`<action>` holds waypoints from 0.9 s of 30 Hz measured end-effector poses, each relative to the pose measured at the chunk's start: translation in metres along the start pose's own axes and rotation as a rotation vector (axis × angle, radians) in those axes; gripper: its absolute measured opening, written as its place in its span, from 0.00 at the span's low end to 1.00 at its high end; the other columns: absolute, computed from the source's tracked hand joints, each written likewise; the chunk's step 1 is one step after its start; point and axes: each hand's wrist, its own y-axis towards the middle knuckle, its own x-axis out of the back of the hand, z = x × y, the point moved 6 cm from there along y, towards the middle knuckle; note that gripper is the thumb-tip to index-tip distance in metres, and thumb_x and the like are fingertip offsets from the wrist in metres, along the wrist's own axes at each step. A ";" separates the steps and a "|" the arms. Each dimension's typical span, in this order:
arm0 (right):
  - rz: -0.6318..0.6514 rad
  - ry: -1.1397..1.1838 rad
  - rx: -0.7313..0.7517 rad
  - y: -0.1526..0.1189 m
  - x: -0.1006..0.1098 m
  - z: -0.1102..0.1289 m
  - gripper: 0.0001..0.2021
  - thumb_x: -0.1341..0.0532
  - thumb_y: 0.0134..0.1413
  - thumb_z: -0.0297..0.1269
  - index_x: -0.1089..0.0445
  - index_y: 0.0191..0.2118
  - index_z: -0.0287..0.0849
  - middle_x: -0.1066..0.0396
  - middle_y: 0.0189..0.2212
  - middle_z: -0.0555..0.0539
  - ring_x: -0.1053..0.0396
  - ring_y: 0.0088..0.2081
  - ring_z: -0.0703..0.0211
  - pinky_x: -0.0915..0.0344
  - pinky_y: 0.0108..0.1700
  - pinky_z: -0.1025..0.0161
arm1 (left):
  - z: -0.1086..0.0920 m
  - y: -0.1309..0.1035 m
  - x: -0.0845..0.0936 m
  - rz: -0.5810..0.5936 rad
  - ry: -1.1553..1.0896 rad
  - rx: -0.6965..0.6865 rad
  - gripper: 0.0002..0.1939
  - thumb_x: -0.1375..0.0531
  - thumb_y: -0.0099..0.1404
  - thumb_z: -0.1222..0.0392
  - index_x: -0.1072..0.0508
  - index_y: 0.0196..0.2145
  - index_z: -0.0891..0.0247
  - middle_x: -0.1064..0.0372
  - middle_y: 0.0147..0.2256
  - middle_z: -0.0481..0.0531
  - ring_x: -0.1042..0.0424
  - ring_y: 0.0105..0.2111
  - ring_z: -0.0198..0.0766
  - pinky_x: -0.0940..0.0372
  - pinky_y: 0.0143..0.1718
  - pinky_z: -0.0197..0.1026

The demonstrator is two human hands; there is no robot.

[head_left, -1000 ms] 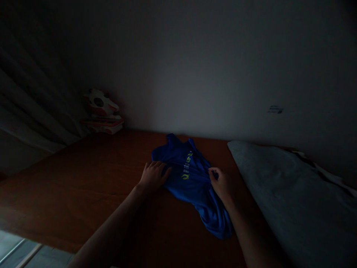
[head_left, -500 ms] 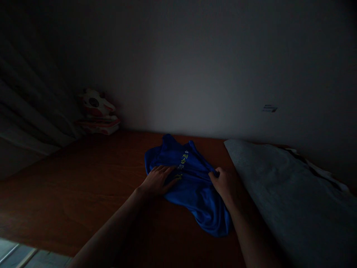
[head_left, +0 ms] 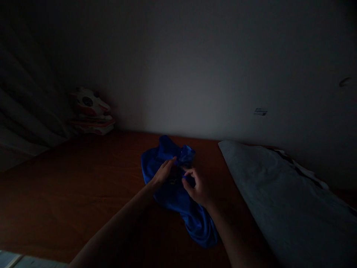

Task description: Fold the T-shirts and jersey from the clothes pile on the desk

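Note:
A shiny blue shirt lies crumpled on the brown surface, its printed lettering mostly covered now. My left hand rests on its middle, fingers stretched out and pointing away from me. Just to the right, my right hand has thumb and fingers curled around a bit of the cloth, with its right edge folded inward. Dim light hides the exact grip of the fingertips. One end of the shirt trails toward me, below my right wrist.
At the right lies a grey blanket. A cow-like plush toy sits on a red and white stack at the back left, near a curtain. Behind the brown sheet rises a plain wall with a small label.
My right hand has moved left with the shirt's right edge, folding it over the lettering toward my left hand. My left hand has turned more on its side. The view has shifted slightly right.

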 end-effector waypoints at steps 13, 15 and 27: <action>-0.552 0.059 -0.261 0.008 0.055 -0.072 0.18 0.43 0.57 0.56 0.36 0.42 0.45 0.23 0.38 0.40 0.25 0.41 0.50 0.30 0.43 0.55 | -0.006 -0.012 0.015 -0.174 0.968 -0.274 0.13 0.40 0.60 0.60 0.26 0.44 0.61 0.30 0.56 0.63 0.38 0.61 0.63 0.46 0.61 0.67; -0.547 0.026 -0.240 0.008 0.057 -0.078 0.17 0.44 0.57 0.51 0.35 0.45 0.45 0.24 0.42 0.39 0.25 0.44 0.50 0.30 0.45 0.54 | -0.001 -0.009 0.017 -0.092 0.876 -0.220 0.14 0.44 0.61 0.61 0.28 0.45 0.62 0.27 0.51 0.64 0.33 0.58 0.60 0.43 0.59 0.64; 0.017 -0.225 -0.051 0.007 0.028 -0.042 0.19 0.36 0.44 0.35 0.27 0.46 0.46 0.29 0.58 0.40 0.35 0.62 0.41 0.42 0.64 0.41 | -0.015 -0.021 0.007 0.218 -0.365 0.011 0.15 0.39 0.43 0.62 0.29 0.34 0.61 0.31 0.26 0.46 0.32 0.27 0.37 0.34 0.33 0.40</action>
